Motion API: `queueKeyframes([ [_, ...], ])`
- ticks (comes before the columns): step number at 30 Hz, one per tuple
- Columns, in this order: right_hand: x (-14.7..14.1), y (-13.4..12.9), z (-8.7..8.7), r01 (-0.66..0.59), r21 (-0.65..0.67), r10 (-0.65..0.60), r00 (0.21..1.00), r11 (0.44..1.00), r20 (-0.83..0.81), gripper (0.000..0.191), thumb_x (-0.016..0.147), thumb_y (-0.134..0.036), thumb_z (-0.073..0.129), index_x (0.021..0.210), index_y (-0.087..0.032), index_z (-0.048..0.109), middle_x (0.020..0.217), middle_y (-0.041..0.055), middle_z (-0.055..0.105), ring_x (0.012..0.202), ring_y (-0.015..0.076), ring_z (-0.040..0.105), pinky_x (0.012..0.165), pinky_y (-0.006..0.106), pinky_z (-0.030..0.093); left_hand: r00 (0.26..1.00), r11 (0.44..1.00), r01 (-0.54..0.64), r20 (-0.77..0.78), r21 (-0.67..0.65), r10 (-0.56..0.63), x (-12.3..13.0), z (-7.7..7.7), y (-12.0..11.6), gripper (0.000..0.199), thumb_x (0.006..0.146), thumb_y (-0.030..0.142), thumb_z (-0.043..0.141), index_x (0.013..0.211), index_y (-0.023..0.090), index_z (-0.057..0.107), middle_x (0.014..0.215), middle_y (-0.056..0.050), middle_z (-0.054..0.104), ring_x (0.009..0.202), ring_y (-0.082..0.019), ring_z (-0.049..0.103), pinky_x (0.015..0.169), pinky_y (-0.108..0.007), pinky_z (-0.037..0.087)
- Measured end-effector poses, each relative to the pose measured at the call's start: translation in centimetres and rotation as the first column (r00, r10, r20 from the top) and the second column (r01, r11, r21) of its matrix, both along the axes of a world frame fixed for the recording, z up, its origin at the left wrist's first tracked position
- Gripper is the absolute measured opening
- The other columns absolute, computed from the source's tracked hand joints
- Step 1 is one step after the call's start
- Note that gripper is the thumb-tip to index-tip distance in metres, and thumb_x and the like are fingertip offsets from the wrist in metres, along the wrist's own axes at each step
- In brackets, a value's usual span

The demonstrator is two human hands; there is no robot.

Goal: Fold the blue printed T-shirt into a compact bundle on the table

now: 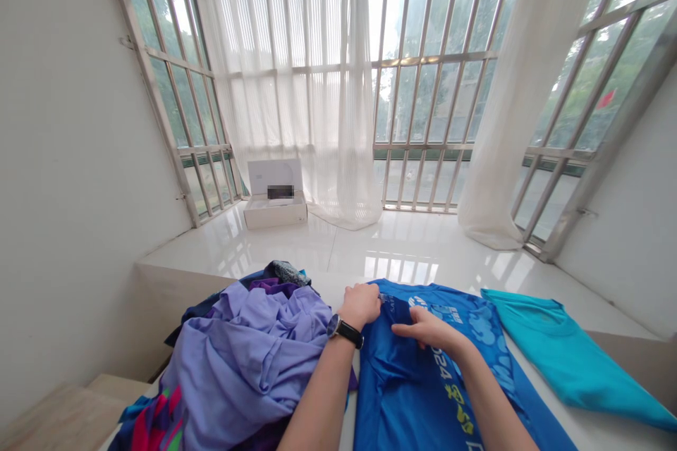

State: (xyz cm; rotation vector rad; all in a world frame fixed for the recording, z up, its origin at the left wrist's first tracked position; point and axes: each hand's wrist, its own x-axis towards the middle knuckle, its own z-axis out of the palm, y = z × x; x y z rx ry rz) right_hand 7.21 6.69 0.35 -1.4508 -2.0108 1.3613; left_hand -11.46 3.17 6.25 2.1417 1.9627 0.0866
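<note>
A blue T-shirt [402, 394] with white and yellow print lies spread in front of me. At its upper left edge, near the shoulder, my left hand [362, 304] is closed on the fabric; a watch with a black strap is on that wrist. Over the upper middle of the shirt, my right hand [428, 330] holds a darker blue fold, thumb pointing left; its other fingers are partly hidden. Left of my arms rises a heap of clothes, with a lavender garment [248, 352] on top. To the right lies a folded turquoise T-shirt [571, 352].
Behind the clothes runs a glossy white window ledge [338, 246]. An open white box [276, 213] stands on it at the back left. White curtains [338, 99] hang down to the ledge before barred windows. A wall [63, 155] bounds the left side.
</note>
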Motion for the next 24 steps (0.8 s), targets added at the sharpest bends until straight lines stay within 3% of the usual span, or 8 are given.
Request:
queueKeyframes([
  [4,0.4,-0.4,0.7,-0.022,-0.028,0.023,1.0,0.999,0.02,0.049,0.065,-0.048,0.082,0.066,-0.025,0.039,0.049,-0.0107,0.042,0.042,0.008,0.046,0.039,0.022,0.034,1.0,1.0,-0.007,0.012,0.0,0.007,-0.2,-0.1,0.1,0.026,0.1,0.032,0.047,0.118,0.024,0.065,0.121,-0.011,0.07,0.112,-0.028,0.063,0.095,-0.043,0.047],
  [9,1.2,-0.6,1.8,-0.037,-0.034,0.037,0.999,0.999,0.004,0.051,0.069,-0.056,0.077,0.065,-0.025,0.036,0.049,-0.0101,0.042,0.043,0.0069,0.044,0.039,0.021,0.034,0.999,0.999,-0.032,0.022,0.002,0.032,-0.5,0.0,0.2,0.025,0.096,0.036,0.049,0.116,0.031,0.064,0.121,-0.006,0.071,0.114,-0.03,0.061,0.094,-0.042,0.045],
  [12,1.3,-0.7,2.1,-0.046,-0.043,0.047,0.999,0.998,0.017,0.055,0.068,-0.061,0.076,0.063,-0.025,0.034,0.044,-0.0101,0.04,0.042,0.0077,0.046,0.037,0.02,0.03,0.999,0.999,-0.047,0.017,0.006,0.046,-0.6,0.1,0.1,0.025,0.096,0.034,0.049,0.116,0.03,0.064,0.121,-0.007,0.071,0.113,-0.03,0.06,0.094,-0.042,0.044],
  [16,1.2,-0.7,2.1,-0.085,-0.087,0.089,0.995,0.993,0.042,0.056,0.066,-0.061,0.078,0.064,-0.025,0.036,0.042,-0.009,0.044,0.047,0.0131,0.059,0.036,0.019,0.029,0.997,0.997,-0.074,0.008,0.018,0.074,-0.8,0.3,0.0,0.026,0.097,0.032,0.048,0.117,0.027,0.063,0.121,-0.009,0.07,0.114,-0.03,0.059,0.095,-0.042,0.043],
  [24,1.1,-0.7,1.2,-0.151,-0.146,0.165,0.983,0.978,0.082,0.046,0.063,-0.044,0.081,0.065,-0.023,0.041,0.05,-0.0081,0.051,0.057,0.0163,0.068,0.038,0.018,0.032,0.995,0.995,-0.094,-0.012,-0.017,0.094,-1.1,-0.6,0.2,0.023,0.098,0.032,0.054,0.116,0.022,0.066,0.12,-0.011,0.069,0.115,-0.03,0.059,0.098,-0.048,0.044],
])
